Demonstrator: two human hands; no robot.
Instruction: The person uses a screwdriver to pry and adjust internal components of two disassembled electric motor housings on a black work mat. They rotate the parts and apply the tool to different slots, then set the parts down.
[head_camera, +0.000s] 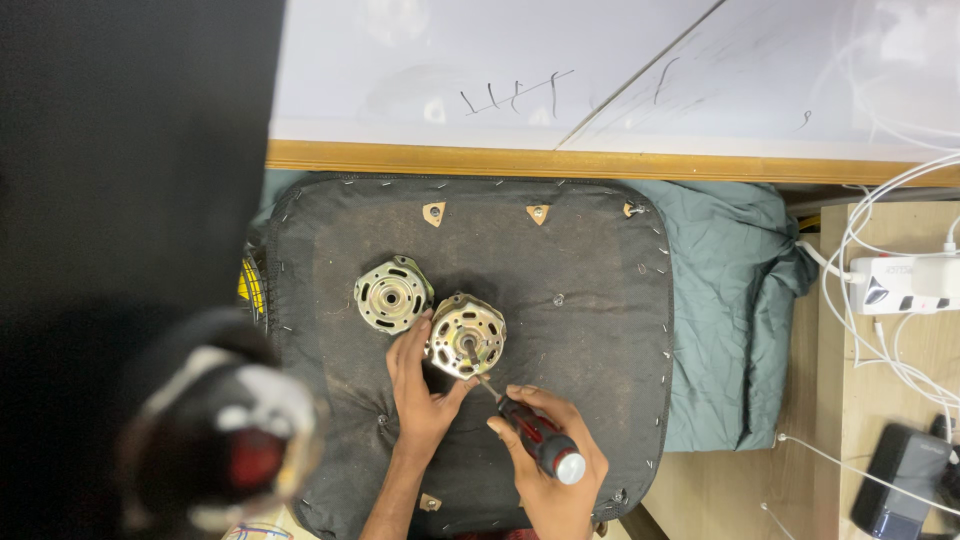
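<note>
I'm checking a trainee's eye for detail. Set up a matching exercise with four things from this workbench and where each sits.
Things:
1. motor body
2. loose end cover
3. screwdriver
4. power strip

Places:
A. on the wooden surface at far right, cables plugged in
B. steadied by the left hand
C. lying free on the black pad, left of the motor
D. in the right hand, tip at the motor

Pairs: 1-B, 2-C, 3-D, 4-A
</note>
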